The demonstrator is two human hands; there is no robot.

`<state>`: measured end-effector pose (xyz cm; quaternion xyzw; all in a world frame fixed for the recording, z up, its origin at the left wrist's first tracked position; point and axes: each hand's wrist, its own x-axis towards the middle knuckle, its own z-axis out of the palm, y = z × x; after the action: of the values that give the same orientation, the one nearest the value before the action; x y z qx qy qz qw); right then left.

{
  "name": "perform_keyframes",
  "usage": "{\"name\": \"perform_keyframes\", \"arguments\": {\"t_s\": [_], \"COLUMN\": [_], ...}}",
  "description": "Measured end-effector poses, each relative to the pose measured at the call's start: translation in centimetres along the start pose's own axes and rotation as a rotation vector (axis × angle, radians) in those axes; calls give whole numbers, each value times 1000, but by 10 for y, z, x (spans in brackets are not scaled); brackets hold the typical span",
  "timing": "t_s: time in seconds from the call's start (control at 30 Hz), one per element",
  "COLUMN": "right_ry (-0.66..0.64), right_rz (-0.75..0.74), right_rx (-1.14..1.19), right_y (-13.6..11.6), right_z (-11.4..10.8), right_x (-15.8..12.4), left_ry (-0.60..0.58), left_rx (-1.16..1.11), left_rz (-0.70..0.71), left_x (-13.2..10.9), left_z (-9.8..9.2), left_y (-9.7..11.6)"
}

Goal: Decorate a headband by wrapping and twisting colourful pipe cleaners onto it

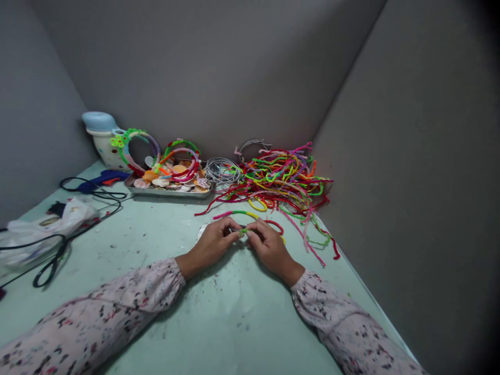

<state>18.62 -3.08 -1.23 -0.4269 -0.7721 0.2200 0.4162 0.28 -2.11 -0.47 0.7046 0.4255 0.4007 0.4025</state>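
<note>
Over the table's middle my left hand (214, 244) and my right hand (273, 251) meet, thumbs and fingers pinched. Between the fingertips is a short, fuzzy green pipe cleaner piece (242, 232), and both hands hold it. A thin dark strip shows beside it by the left fingers; its kind is unclear. Just beyond the hands curves a wire wrapped in pink, green and yellow pipe cleaner (236, 212). Past the right fingers a red loop (276, 225) is partly hidden. Part of a white object (201, 230) shows behind my left hand.
A metal tray (167, 193) of seashells and wrapped hoops stands at the back. Right of it are coiled grey wire (222, 171) and a heap of pipe cleaners (285, 174). At left lie a blue glue gun (99, 179), black cable (62, 255) and plastic bag (50, 224).
</note>
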Motion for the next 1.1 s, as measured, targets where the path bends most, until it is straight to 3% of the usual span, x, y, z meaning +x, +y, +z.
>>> {"name": "perform_keyframes", "arguments": {"t_s": [0.43,0.7,1.1], "right_ry": [-12,19,17], "right_rz": [-13,15,-8], "right_rx": [-9,-1,0], "right_y": [0,2,1], "right_z": [-1,0,0], "right_x": [1,-1,0], "left_ry": [11,-2,-13], "left_rx": [25,35,25], "left_rz": [-60,-39,-15], "left_x": [2,2,0], "left_z": [1,1,0], "left_y": [-6,2,-2]}}
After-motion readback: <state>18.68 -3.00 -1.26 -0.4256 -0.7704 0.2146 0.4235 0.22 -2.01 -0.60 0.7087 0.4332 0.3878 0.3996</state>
